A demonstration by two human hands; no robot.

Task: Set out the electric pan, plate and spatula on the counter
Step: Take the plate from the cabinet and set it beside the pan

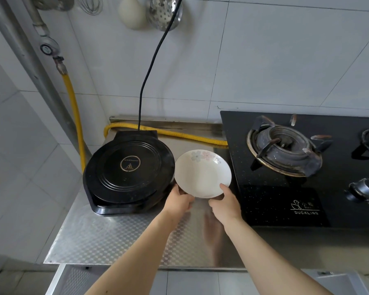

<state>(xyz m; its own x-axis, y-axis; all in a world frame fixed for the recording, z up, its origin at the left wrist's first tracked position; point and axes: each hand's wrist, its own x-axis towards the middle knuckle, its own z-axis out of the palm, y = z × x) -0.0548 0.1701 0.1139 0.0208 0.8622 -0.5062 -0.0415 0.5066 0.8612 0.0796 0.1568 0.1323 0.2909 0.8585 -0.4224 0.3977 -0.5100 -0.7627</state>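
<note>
Both hands grasp the plate's near rim: left hand [179, 201] at about 7 o'clock, fingers under the edge, right hand [224, 204] at 5 o'clock, thumb on top. Plate [202, 173] sits just ahead at 12 o'clock, low over the counter [107, 237]; contact cannot be confirmed. Electric pan [128, 169] adjoins it at 9 o'clock, lid closed. No spatula identified.

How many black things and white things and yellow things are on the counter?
Black: 2, the electric pan and the gas stove
White: 1, the plate held by the left hand and right hand
Yellow: 1, the gas hose
Total: 4
</note>
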